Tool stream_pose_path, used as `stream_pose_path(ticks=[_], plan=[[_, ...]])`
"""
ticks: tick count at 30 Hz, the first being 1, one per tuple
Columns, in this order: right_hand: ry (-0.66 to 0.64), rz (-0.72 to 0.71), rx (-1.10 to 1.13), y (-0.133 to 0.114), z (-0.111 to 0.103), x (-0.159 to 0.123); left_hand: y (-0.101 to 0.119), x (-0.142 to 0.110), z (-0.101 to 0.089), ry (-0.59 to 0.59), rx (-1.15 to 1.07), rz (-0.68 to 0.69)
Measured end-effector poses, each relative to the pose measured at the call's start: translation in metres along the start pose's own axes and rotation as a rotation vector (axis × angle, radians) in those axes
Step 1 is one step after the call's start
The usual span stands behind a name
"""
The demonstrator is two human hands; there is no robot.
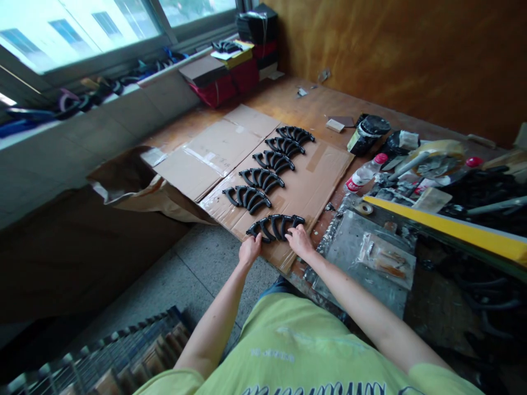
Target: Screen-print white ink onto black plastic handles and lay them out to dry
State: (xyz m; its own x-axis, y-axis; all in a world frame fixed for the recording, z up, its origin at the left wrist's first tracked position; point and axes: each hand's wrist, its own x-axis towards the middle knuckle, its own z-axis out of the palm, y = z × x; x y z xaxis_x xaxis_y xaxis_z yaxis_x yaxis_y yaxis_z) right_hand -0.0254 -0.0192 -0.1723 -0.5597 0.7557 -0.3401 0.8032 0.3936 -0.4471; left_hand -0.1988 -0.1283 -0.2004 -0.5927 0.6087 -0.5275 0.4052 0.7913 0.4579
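Note:
On a flattened cardboard sheet (325, 178) lie several rows of black curved handle-like pieces, each row fanned out side by side. The nearest row of black curved pieces (275, 225) is between my hands. My left hand (250, 250) closes thumb and fingers around the left end of that row. At its right end, my right hand (300, 241) pinches the last piece. Farther back, a similar row of black pieces (247, 198) rests on the cardboard, with more rows behind it. My palms and some fingertips are hidden from above.
A paper-lined bin (152, 203) stands left of the table. To the right are a bottle with a red cap (365, 174), a black tub (368, 133), a yellow bar (448, 227) and a grey plate (349, 249). Stacked boxes (222, 82) sit near the window.

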Motion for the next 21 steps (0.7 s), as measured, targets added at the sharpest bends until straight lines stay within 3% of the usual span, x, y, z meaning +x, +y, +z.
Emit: stream_pose_path(ticks=[3,5,8,10,12,14,21], plan=[[-0.009,0.026,-0.015,0.003,0.002,-0.006,0.001,-0.008,-0.001,0.022,-0.002,-0.012],[-0.031,0.005,-0.002,0.001,0.003,-0.008,0.001,-0.018,0.001,0.097,-0.007,0.0],[-0.055,-0.033,0.037,-0.003,0.004,-0.008,0.005,-0.034,0.009,0.299,-0.024,0.185],[-0.06,-0.04,0.056,-0.004,0.004,-0.007,0.009,-0.041,0.016,0.365,0.002,0.352],[-0.051,-0.031,0.068,-0.005,0.004,-0.006,0.015,-0.043,0.022,0.34,0.071,0.402],[-0.035,-0.019,0.068,-0.006,0.003,-0.006,0.02,-0.04,0.023,0.306,0.138,0.366],[-0.042,0.012,0.022,-0.014,0.002,-0.005,0.022,-0.018,0.012,0.309,0.247,0.389]])
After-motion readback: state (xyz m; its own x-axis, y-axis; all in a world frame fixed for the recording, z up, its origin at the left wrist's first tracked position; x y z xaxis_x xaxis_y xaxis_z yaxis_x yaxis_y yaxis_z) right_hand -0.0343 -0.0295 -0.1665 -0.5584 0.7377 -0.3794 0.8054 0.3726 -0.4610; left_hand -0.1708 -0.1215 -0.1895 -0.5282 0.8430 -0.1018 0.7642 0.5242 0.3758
